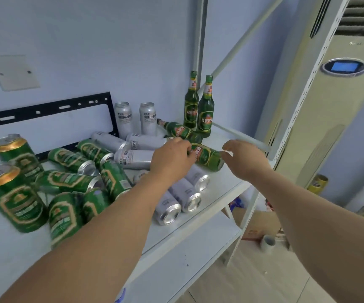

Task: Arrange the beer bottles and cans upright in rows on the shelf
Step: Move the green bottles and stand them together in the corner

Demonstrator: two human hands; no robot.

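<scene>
White shelf (218, 193) against a pale blue wall carries our work. Our left hand (172, 158) closes over the neck end of a green bottle (209, 157) lying on its side; our right hand (245, 159) hovers just beside its base, fingers spread wide and holding nothing. Just behind, a second green bottle (181, 132) lies on its side, and two more bottles (198, 108) stand upright near the back right corner. Two silver cans (135, 118) stand at the back wall; other silver cans (183, 195) lie toppled under our left arm. Green cans (71, 171) lie jumbled to the left, with two upright green cans (12, 186) at the far left.
</scene>
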